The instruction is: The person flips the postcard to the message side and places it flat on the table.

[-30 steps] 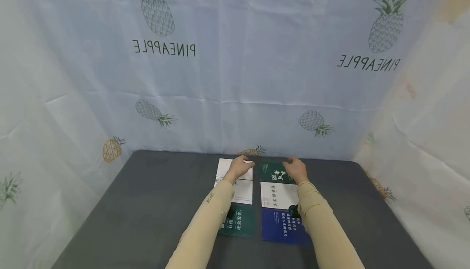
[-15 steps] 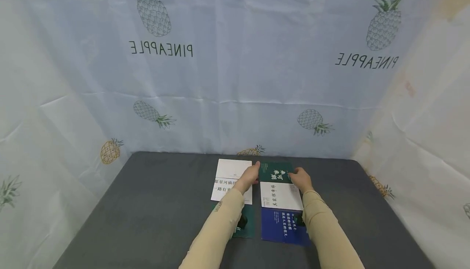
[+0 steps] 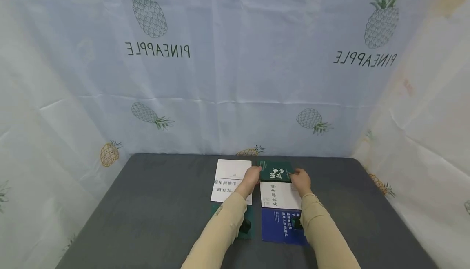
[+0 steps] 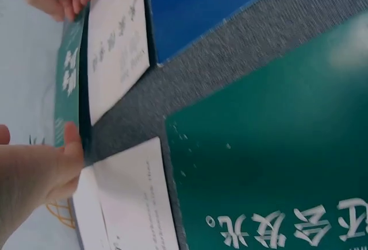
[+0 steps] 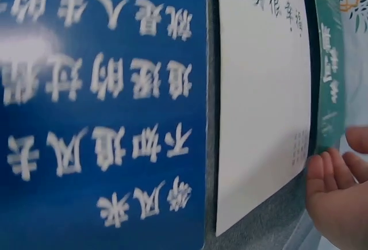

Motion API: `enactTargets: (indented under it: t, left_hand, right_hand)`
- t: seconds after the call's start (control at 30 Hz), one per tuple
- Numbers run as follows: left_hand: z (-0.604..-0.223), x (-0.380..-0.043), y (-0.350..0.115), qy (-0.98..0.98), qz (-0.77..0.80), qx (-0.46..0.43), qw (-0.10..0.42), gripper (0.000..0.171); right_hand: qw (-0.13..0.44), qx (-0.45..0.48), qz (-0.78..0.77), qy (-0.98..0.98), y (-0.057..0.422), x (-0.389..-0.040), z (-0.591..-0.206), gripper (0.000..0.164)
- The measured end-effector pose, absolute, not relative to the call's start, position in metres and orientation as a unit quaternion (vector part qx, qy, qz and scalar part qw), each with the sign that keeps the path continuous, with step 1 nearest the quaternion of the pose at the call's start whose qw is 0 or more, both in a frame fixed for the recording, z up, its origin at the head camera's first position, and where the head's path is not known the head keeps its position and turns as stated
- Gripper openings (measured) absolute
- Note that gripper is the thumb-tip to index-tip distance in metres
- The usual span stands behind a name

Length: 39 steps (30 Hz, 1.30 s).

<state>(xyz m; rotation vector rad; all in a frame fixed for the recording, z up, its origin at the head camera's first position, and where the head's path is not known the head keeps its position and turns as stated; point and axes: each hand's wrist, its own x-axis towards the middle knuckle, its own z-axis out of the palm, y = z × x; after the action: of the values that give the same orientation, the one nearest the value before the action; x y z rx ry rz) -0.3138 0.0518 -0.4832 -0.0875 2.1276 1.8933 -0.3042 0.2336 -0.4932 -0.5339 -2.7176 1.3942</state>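
A dark green card with white Chinese writing is at the far end of the right column of cards. My left hand pinches its left edge, thumb on the near side. At the opposite edge, my right hand grips it with curled fingers, as the right wrist view also shows. A dark gap separates this card from the white card just nearer. Closer still lies a blue card with white writing, partly under my right forearm.
In the left column lie a blank-looking white card, a white card with black writing and a green card, partly covered by my left sleeve. The dark grey table ends at a pineapple-print curtain.
My left hand has moved right, from above the left column's white cards to the green card's left edge. My right hand has come slightly nearer and taken its right edge. The card has shifted slightly.
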Motion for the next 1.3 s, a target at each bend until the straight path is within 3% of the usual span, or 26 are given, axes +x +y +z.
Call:
enactTargets:
  t: [0.3, 0.57, 0.7, 0.83, 1.07, 1.3]
  left_hand:
    - [-0.468, -0.312, 0.050, 0.755, 0.648, -0.026, 0.099, 0.054]
    - [-0.462, -0.315, 0.050, 0.759, 0.647, -0.011, 0.069, 0.056]
    - [-0.463, -0.315, 0.049, 0.769, 0.636, -0.021, 0.058, 0.062]
    - [-0.466, -0.315, 0.048, 0.776, 0.628, -0.026, 0.050, 0.064]
    - [-0.469, -0.320, 0.047, 0.781, 0.624, -0.024, 0.023, 0.051]
    - [-0.473, -0.320, 0.045, 0.798, 0.602, -0.023, 0.013, 0.047]
  right_hand:
    - [0.089, -0.189, 0.475, -0.855, 0.231, -0.309, -0.488, 0.048]
    - [0.109, -0.198, 0.524, -0.821, 0.226, -0.308, -0.487, 0.080]
    - [0.137, -0.210, 0.537, -0.806, 0.231, -0.322, -0.509, 0.091]
    - [0.154, -0.198, 0.560, -0.790, 0.241, -0.333, -0.528, 0.084]
    - [0.150, -0.195, 0.624, -0.742, 0.227, -0.307, -0.488, 0.061]
    - [0.117, -0.174, 0.631, -0.746, 0.228, -0.304, -0.491, 0.046]
